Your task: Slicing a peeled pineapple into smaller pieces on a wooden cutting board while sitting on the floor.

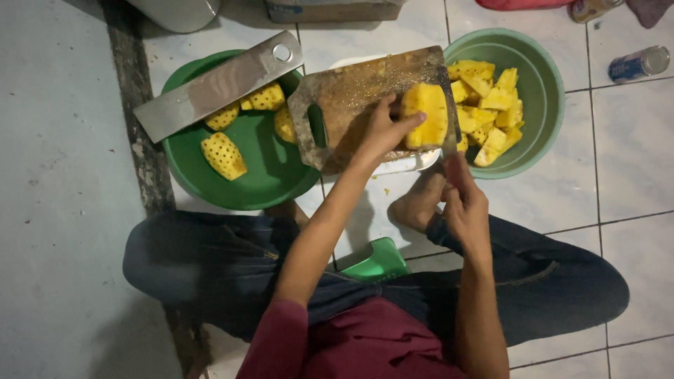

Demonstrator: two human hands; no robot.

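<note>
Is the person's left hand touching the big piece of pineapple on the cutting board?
Touching. The head view shows the left hand with its fingers laid over the near side of the pineapple piece, holding it on the cutting board.

A home kitchen floor, or a small food-preparation corner, serves as the workplace: a person sits low on white floor tiles (625, 140) beside a bare grey concrete strip (56, 175). A worn wooden cutting board (351, 98) rests between a green basin (239, 168) of peeled pineapple pieces (223, 156) and a paler green bowl (544, 84) of cut chunks (a drinks can (639, 63) lies on the tiles nearby). A broad steel cleaver (217, 84) lies across the basin.
</note>
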